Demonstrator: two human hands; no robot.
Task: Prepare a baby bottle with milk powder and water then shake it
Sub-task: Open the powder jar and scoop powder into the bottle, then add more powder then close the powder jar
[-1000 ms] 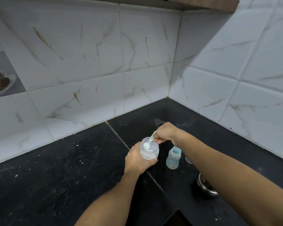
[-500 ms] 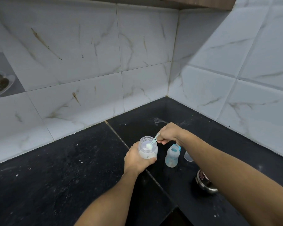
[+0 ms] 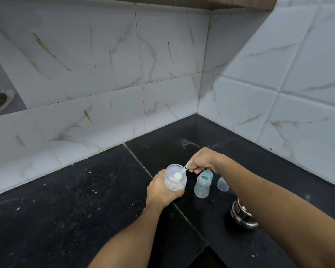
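My left hand [image 3: 161, 190] grips a clear jar of white milk powder [image 3: 175, 177] and tilts it a little over the black counter. My right hand [image 3: 202, 160] pinches the handle of a small pale blue scoop [image 3: 181, 173]. The scoop's bowl is heaped with powder and sits just above the jar's open mouth. An open baby bottle with a blue rim [image 3: 203, 183] stands upright on the counter just right of the jar. A clear bottle cap [image 3: 222, 184] rests to its right, partly hidden by my right forearm.
A steel vessel with a dark label [image 3: 242, 215] stands on the black counter [image 3: 85, 209] under my right forearm. White marble tiles form the corner walls behind. White specks dot the counter. The counter edge drops away at bottom centre.
The scoop has risen out of the jar with a heap of powder on it. My right hand has shifted slightly right, towards the baby bottle. The left hand keeps hold of the jar.
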